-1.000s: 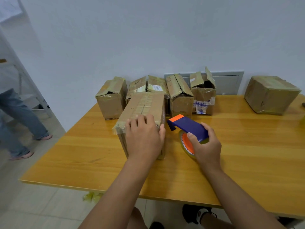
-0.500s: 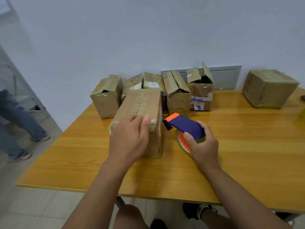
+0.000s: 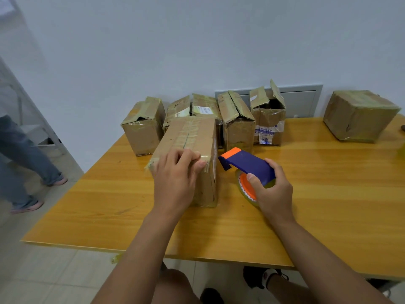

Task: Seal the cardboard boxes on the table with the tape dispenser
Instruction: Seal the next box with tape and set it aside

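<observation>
A long cardboard box [image 3: 192, 137] with tape strips along its top lies on the wooden table [image 3: 317, 205]. My left hand [image 3: 175, 181] covers its near end, fingers curled over the top edge and pressing the tape there. To its right, my right hand [image 3: 271, 191] grips a blue and orange tape dispenser [image 3: 247, 166] with its roll of clear tape resting on the table. The dispenser's orange nose points at the box's right side, close to it.
Several more cardboard boxes [image 3: 236, 121] stand in a row along the wall, some with flaps loose or open. Another box [image 3: 359, 115] sits alone at the far right. A person's legs [image 3: 24, 163] are on the floor to the left. The table's front edge is near me.
My left hand has slid from flat on the box top down to its near top edge, fingers now curled. The dispenser has stayed in my right hand beside the box.
</observation>
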Tool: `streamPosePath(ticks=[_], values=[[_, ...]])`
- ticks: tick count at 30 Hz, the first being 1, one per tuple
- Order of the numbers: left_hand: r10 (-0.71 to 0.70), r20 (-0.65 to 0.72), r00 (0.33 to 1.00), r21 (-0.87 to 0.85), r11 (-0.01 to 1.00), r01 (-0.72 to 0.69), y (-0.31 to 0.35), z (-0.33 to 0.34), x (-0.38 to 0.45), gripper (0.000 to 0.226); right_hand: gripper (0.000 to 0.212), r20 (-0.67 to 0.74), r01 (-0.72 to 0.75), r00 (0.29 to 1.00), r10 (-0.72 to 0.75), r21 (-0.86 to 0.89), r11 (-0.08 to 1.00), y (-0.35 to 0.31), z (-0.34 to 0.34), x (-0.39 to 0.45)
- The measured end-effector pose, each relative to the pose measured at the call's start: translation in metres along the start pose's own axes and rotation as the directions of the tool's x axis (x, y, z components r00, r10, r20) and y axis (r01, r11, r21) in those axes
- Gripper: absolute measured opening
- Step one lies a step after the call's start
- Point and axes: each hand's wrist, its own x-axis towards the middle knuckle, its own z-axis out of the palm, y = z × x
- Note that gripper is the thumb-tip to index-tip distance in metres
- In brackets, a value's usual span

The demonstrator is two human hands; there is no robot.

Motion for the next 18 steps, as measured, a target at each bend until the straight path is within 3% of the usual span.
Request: streamPosePath(ticks=[5, 12, 18], values=[[0.078, -0.257, 0.963, 0.058, 0.996, -0.065, -0.002, 0.028, -0.011, 0.029, 0.056, 0.001, -0.004, 1.000, 0.004, 0.021, 1.000, -0.001, -0.001, -0.001], [0.148, -0.236, 0.960, 0.137, 0.983, -0.118, -0.014, 0.038, -0.009, 0.035, 0.054, 0.001, -0.002, 1.000, 0.002, 0.012, 1.000, 0.001, -0.001, 0.000], [0.091, -0.176, 0.980, 0.051, 0.995, -0.083, -0.007, 0.030, -0.012, 0.044, 0.055, 0.001, -0.006, 1.000, 0.006, 0.006, 1.000, 0.001, -0.001, -0.001]])
